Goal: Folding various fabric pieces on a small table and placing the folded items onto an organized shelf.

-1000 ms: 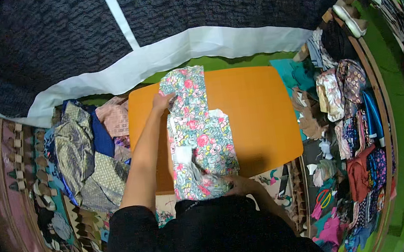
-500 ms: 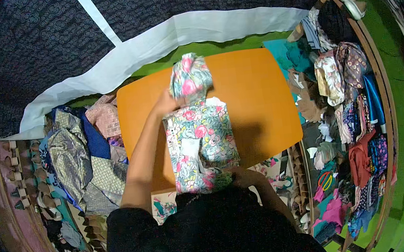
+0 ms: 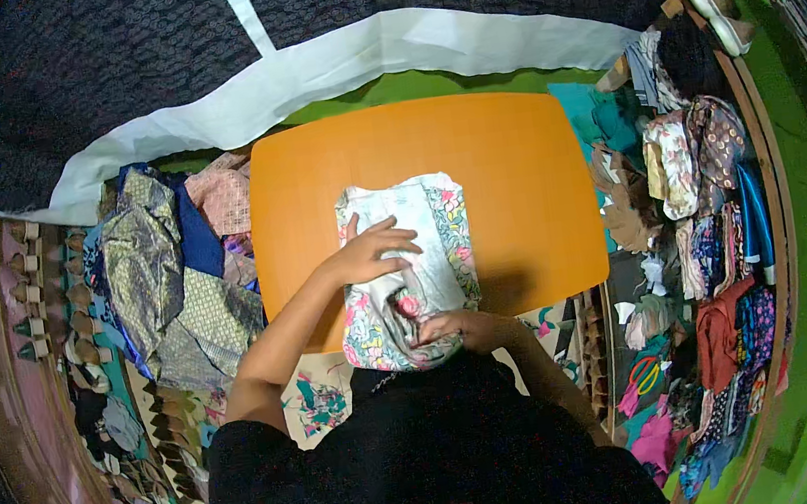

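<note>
A folded floral cloth (image 3: pixel 450 221), with pink flowers and green leaves on white, lies at the near side of the orange table (image 3: pixel 524 167) and reaches my body. Its paler face shows in the middle, with printed strips along the sides. My left hand (image 3: pixel 373 253) rests flat on the pale part, fingers spread. Close to my body, my right hand (image 3: pixel 448 327) has its fingers curled at the cloth's lower fold, beside a small opening where the pink print shows; they appear to grip the fabric.
Gold-patterned cloth (image 3: pixel 136 249) and a pink textured cloth (image 3: pixel 221 199) are heaped left of the table. Racks at right hold folded fabrics, a rust-red cloth (image 3: pixel 726 333) and scissors with coloured handles (image 3: pixel 646 375). A white-edged dark curtain (image 3: pixel 398 46) hangs beyond.
The bunched floral part that my left hand held up has come down, and the cloth's pale face now shows. My left hand has opened onto it; my right hand has moved inward onto the fold.
</note>
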A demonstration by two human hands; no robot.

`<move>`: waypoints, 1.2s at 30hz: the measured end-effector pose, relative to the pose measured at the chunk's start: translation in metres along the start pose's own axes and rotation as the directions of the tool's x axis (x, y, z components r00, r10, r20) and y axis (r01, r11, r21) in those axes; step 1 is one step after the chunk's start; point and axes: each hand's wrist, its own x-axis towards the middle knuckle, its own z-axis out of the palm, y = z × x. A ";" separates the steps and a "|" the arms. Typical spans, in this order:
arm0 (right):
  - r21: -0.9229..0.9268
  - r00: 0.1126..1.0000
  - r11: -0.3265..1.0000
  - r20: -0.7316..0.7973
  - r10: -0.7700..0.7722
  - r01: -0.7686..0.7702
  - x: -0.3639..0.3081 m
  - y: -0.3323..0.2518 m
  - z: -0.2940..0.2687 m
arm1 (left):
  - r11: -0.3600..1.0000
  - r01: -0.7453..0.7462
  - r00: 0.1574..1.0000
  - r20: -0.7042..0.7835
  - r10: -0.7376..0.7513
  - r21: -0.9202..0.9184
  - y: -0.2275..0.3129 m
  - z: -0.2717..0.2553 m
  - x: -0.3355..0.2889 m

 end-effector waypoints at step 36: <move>-0.224 0.270 0.868 -0.957 -0.109 -0.442 0.016 0.103 -0.069 | 0.389 0.051 0.768 -0.213 -0.604 -0.920 0.003 0.079 -0.055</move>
